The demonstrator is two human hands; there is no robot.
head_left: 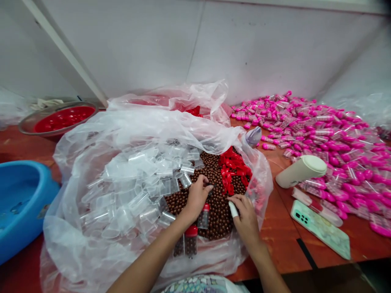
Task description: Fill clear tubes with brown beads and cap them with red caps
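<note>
Brown beads [218, 221] lie in a large clear plastic bag [88, 134], with clear empty tubes [134, 179] heaped at the left and red caps [233, 167] at the right. Over the middle of the beads is my left hand [197, 195], its thumb and fingers curled close together; what they hold, if anything, is too small to tell. My right hand [242, 211] rests at the beads' right edge below the red caps, fingers bent, a white wrap on one finger; its fingertips are partly hidden. Red-capped tubes with beads [191, 242] lie by my left wrist.
A blue basin [45, 195] stands at the left, a metal bowl of red pieces [64, 118] behind it. At the right are a heap of pink-capped tubes [336, 142], a pale cylinder [297, 173] and a phone [324, 232]. A wall rises behind.
</note>
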